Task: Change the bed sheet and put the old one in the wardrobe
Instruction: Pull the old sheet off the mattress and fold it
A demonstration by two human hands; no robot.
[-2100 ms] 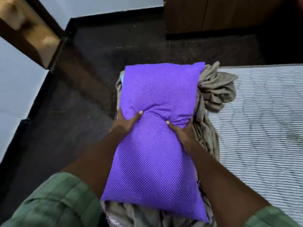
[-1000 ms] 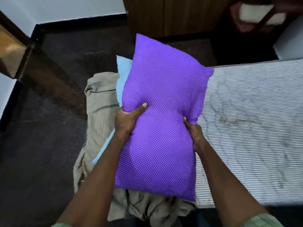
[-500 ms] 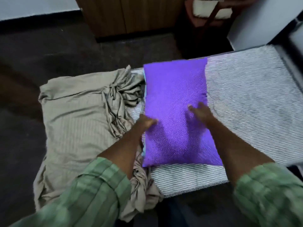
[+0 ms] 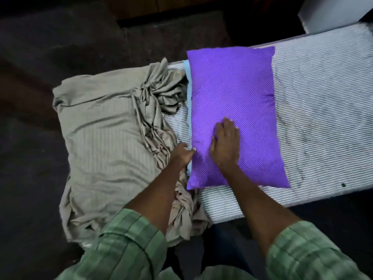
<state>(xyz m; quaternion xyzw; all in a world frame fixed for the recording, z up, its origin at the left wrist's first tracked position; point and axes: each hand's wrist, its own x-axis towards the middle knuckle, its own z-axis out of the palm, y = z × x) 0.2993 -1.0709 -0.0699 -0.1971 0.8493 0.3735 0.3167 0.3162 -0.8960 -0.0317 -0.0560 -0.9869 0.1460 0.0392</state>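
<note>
Bed sheet point(image 4: 105, 142), olive-grey, lies bunched and half pulled off the left end of the striped mattress point(image 4: 323, 118), its edge hanging toward the dark floor point(image 4: 30, 158). Right hand point(image 4: 226, 144) rests flat, fingers straight, on the purple pillow point(image 4: 234, 93). Left hand point(image 4: 181, 153) touches the pillow's left edge, at the light-blue cloth point(image 4: 188, 98) showing beneath it; whether it pinches anything cannot be told. Pillow lies across the bare mattress, just right of the sheet. Wooden cabinet base point(image 4: 161, 5) at far centre; contents not visible.
</note>
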